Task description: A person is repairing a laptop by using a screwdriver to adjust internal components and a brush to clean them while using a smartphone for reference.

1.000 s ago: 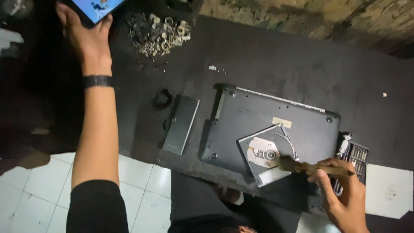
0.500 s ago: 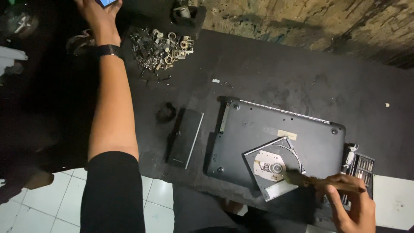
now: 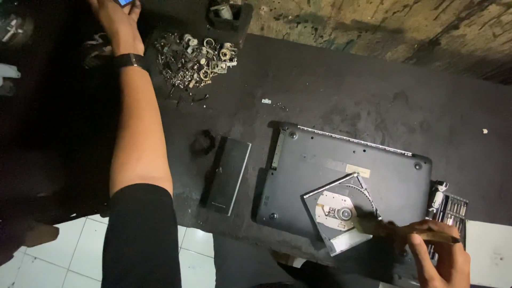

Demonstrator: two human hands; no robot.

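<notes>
Laptop [image 3: 341, 176] lies bottom up on your dark table [image 3: 341, 85], near right, its near edge close to the table's near edge. Far of it and to the right the tabletop runs bare to the rough wall [image 3: 384, 26]. An optical drive tray [image 3: 341, 216] sticks out over the laptop's near side, silver hub showing, and a small pale rectangular label [image 3: 357, 170] sits on the shell just far of it. Your right hand [image 3: 440, 253] has its fingers closed round a brush [image 3: 397, 230] with a wooden handle, bristles on the tray. A bit set [image 3: 450, 213] lies just right of the laptop. A flat black battery pack [image 3: 226, 173] sits just left of the laptop, a small black lump [image 3: 201, 143] beside it. Far left, a heap of metal scrap parts [image 3: 194, 58] crowds your left forearm. Your left hand [image 3: 114, 13] reaches to the far edge, fingers curled on something blue, mostly cut off.
</notes>
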